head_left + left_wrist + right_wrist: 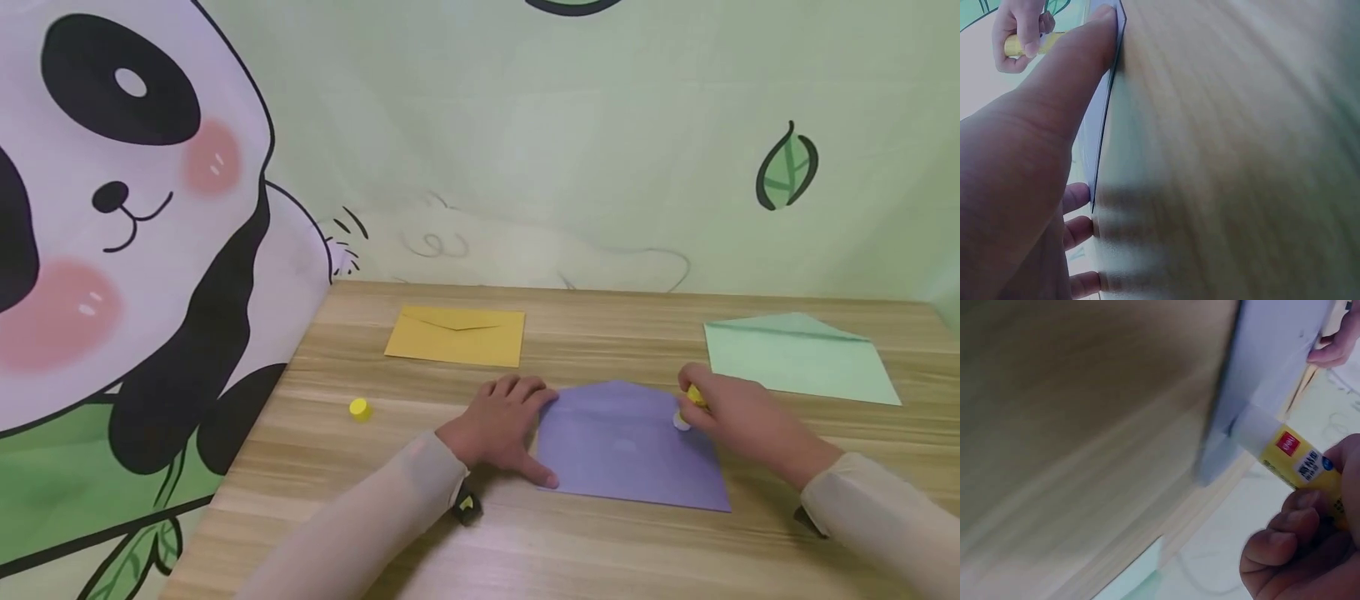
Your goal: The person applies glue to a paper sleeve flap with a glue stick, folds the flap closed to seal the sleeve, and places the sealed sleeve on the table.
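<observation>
A purple envelope [626, 454] lies on the table with its pointed flap spread out at the far side. My right hand [738, 417] grips a yellow glue stick [1307, 469], whose white end meets the envelope near its right edge, by the flap. In the right wrist view the fingers curl round the yellow barrel. My left hand [502, 425] rests at the envelope's left edge, fingers spread, the thumb on the near left corner and the index finger by the far left corner. The left wrist view shows the thumb [1079, 69] along the paper.
A yellow envelope [457, 342] with its flap folded down lies at the back left. The light green envelope [806, 358] sits at the back right, beyond my right hand. A yellow cap [360, 409] stands on the wooden table [300, 492] at left. Behind rises a panda-printed backdrop [487, 125].
</observation>
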Tool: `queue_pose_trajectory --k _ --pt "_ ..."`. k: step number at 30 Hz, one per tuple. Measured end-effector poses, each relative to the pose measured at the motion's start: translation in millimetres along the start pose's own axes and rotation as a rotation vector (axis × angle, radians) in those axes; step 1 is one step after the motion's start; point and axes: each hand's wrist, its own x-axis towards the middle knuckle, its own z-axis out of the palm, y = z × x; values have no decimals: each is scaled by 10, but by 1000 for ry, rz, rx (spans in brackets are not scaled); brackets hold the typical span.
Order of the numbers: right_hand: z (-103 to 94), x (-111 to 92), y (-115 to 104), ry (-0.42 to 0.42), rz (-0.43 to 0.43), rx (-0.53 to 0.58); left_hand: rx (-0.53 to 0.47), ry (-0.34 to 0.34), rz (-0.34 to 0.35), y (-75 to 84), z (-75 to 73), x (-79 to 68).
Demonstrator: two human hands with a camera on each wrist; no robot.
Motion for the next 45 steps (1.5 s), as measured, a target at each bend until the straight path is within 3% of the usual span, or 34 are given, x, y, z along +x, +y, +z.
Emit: queue_pose_trajectory --k 17,26,37,45 --pt "272 506 -608 -4 -157 68 5 -1 -9 -19 29 -4" --pt "382 674 -887 -35 -166 160 -12 2 -5 -6 11 -10" --pt "470 682 -969 -24 -163 158 6 2 5 0 28 -11" --pt "391 544 -751 -1 -153 104 8 7 -5 -15 27 -4"
